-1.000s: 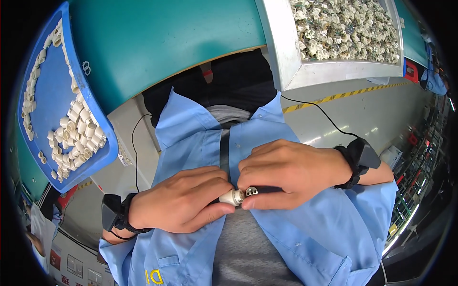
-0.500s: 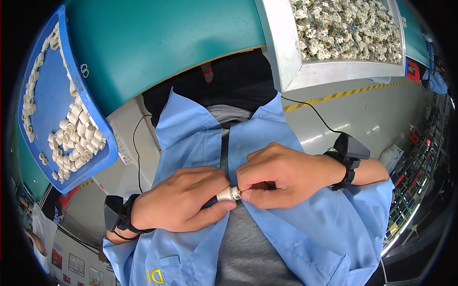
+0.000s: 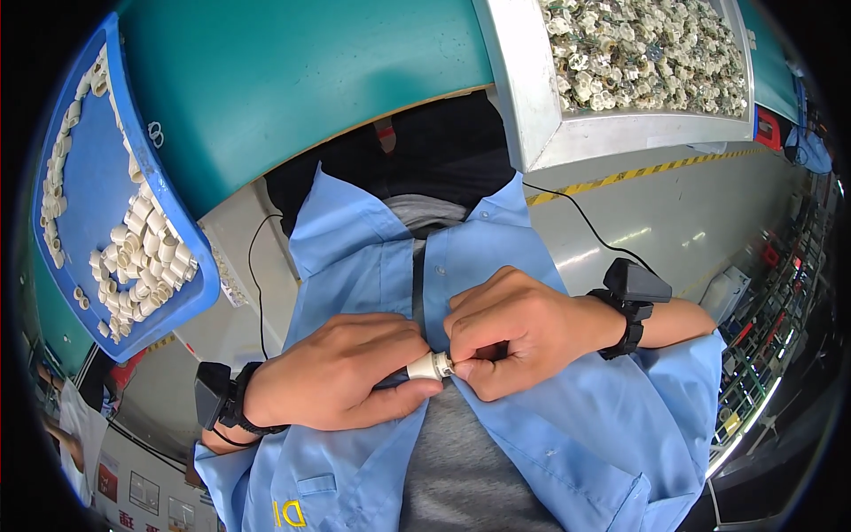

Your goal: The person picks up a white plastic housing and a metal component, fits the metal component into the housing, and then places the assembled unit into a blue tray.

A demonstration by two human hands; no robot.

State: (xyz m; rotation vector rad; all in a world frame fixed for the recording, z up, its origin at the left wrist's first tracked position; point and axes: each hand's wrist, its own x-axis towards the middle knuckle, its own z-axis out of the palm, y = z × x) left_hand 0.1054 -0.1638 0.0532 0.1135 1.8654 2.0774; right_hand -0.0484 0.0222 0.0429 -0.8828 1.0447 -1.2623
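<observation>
My left hand (image 3: 341,372) is closed around a small white cylindrical connector (image 3: 428,366) that sticks out between thumb and forefinger, with a dark stem hidden in the fist. My right hand (image 3: 523,330) meets it from the right, its fingertips pinching a tiny metal part at the connector's end. Both hands sit close to my chest over an open light-blue shirt (image 3: 585,443). Each wrist carries a black band with a small black box.
A blue tray (image 3: 97,191) with several white plastic sleeves lies at the left on the teal table (image 3: 292,80). A metal tray (image 3: 519,97) heaped with small pale parts stands at the upper right. Grey floor with a yellow line shows at the right.
My right hand has drawn in closer to the connector's tip and its fingers have curled tighter. The left hand has kept its grip and shifted slightly.
</observation>
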